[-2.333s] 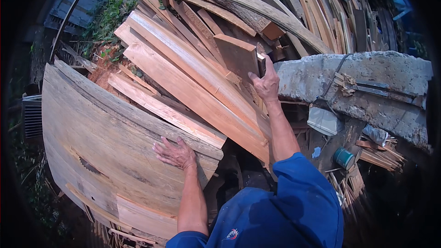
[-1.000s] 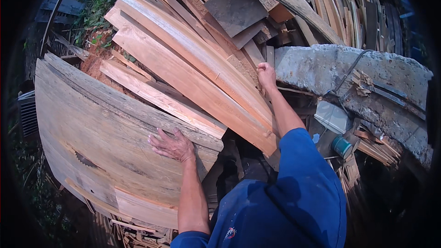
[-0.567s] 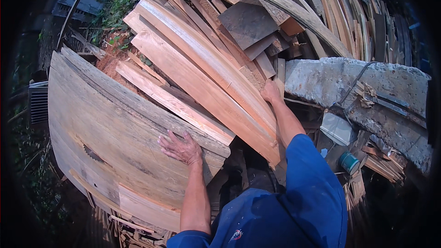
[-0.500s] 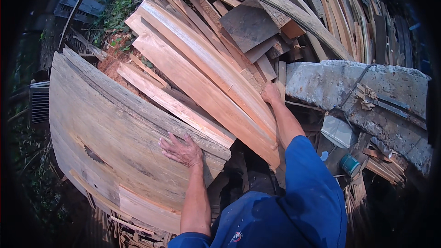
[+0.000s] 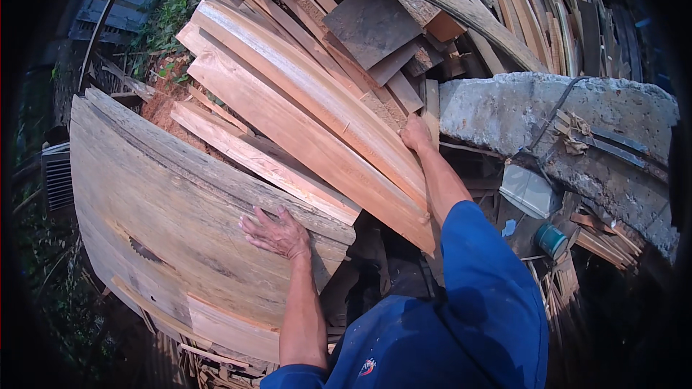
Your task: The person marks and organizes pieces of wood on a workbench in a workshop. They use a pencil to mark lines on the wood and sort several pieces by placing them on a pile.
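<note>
My left hand (image 5: 277, 233) lies palm down on the weathered wooden saw table (image 5: 194, 202), its fingers spread and nothing in them. Farther left, a toothed circular saw blade (image 5: 148, 248) shows through a slot in that table. My right arm reaches forward over the pile. At its end my right hand (image 5: 416, 133) is closed beside a short wood block (image 5: 404, 94), against the edge of the stacked boards; what its fingers grip is hidden. Between my hands slant several long, freshly sawn planks (image 5: 288, 130), and a narrower plank (image 5: 263, 162) lies close to the table's far edge.
A rough concrete slab (image 5: 497, 112) stands at the right, with a white container (image 5: 530, 191) and a green can (image 5: 551, 240) below it. Dark square-ended timber (image 5: 371, 25) tops the pile. A long curved board (image 5: 432, 3) crosses above; upright strips lean at the far right.
The whole view has shifted slightly, so the planks and slab sit a little higher and farther left. Both hands keep their places, left on the table, right at the pile.
</note>
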The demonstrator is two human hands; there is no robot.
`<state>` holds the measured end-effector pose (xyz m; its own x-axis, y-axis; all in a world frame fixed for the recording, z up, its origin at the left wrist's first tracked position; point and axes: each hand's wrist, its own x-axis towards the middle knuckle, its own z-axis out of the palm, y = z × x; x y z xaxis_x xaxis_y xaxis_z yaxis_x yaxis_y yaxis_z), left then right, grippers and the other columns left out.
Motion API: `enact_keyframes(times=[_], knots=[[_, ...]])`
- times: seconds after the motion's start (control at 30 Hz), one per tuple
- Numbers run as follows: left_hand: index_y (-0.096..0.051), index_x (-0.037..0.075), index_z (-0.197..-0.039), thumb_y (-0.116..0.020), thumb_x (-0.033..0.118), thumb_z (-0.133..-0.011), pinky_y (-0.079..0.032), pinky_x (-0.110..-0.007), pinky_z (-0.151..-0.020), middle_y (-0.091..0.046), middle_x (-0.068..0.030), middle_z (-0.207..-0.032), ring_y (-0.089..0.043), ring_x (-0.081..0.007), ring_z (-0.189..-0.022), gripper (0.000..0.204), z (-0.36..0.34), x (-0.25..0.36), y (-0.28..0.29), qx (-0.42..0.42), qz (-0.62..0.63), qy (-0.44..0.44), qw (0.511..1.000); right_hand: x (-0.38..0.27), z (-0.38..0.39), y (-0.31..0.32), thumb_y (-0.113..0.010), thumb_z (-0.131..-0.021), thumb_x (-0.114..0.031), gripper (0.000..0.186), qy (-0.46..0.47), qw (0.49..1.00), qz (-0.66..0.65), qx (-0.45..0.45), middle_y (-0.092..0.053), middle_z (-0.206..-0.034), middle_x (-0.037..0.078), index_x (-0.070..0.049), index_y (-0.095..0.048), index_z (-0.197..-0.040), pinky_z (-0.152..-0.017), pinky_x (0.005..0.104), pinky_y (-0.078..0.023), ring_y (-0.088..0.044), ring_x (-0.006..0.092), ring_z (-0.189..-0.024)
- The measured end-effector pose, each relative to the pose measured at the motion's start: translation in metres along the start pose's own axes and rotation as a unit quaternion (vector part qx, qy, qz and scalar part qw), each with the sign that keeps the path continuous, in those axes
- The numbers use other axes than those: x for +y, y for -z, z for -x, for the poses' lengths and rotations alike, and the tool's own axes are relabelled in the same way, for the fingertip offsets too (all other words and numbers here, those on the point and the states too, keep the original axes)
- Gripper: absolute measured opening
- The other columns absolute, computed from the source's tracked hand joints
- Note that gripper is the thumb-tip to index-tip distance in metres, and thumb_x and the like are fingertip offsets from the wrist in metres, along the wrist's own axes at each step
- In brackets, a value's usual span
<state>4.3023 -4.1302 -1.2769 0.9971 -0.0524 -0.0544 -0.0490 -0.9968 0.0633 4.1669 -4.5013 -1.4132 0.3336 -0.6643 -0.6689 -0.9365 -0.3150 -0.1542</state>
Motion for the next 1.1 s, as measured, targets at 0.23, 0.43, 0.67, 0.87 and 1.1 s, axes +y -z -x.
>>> enact_keyframes(times=[0.23,0.43,0.67,0.87,1.1], knots=[[-0.044,0.009,-0.148,-0.037,0.065,-0.1,-0.01,-0.057,-0.122,-0.022,-0.0222,-0.16,-0.015,-0.0384,-0.153,0.074,-0.003,0.003,0.001,-0.005,0.014,-0.006,1.0,0.002,0.011,0.015,-0.065,-0.084,-0.016,0.026,0.078,0.995,0.047,0.042,-0.069,-0.109,0.022,0.0,-0.07,-0.104,-0.092,0.0494,-0.054,-0.065,0.042,-0.11],[-0.043,0.006,-0.148,-0.036,0.066,-0.099,-0.009,-0.058,-0.122,-0.023,-0.0227,-0.16,-0.014,-0.0385,-0.153,0.078,-0.001,0.006,0.005,-0.005,0.022,-0.005,1.0,0.012,0.01,0.016,-0.067,-0.084,-0.021,0.029,0.126,0.988,0.029,0.088,-0.066,-0.11,0.023,0.001,-0.067,-0.102,-0.093,0.0481,-0.053,-0.063,0.0426,-0.107],[-0.045,0.004,-0.146,-0.034,0.066,-0.101,-0.009,-0.059,-0.122,-0.023,-0.0231,-0.159,-0.014,-0.039,-0.152,0.077,-0.003,0.007,0.002,-0.013,0.029,-0.004,0.999,0.031,0.014,0.016,-0.067,-0.085,-0.017,0.022,0.229,0.966,0.012,0.122,-0.063,-0.103,0.025,0.002,-0.063,-0.097,-0.086,0.0503,-0.052,-0.063,0.0433,-0.098],[-0.045,0.005,-0.145,-0.035,0.064,-0.101,-0.01,-0.059,-0.121,-0.023,-0.0227,-0.159,-0.015,-0.0395,-0.152,0.075,-0.002,0.002,0.006,-0.003,0.024,-0.012,1.0,-0.013,0.014,0.087,-0.065,-0.088,-0.026,0.032,0.3,0.946,-0.083,0.084,-0.06,-0.1,0.018,0.001,-0.068,-0.105,-0.085,0.0428,-0.051,-0.061,0.0384,-0.094],[-0.045,0.005,-0.146,-0.04,0.059,-0.101,-0.01,-0.057,-0.121,-0.026,-0.0233,-0.158,-0.016,-0.0384,-0.151,0.071,-0.002,0.008,0.002,0.013,0.022,-0.025,0.999,-0.012,0.037,0.058,-0.055,-0.101,-0.033,0.038,0.231,0.942,-0.234,0.071,-0.069,-0.09,0.012,0.001,-0.066,-0.115,-0.077,0.0344,-0.052,-0.065,0.019,-0.084]])
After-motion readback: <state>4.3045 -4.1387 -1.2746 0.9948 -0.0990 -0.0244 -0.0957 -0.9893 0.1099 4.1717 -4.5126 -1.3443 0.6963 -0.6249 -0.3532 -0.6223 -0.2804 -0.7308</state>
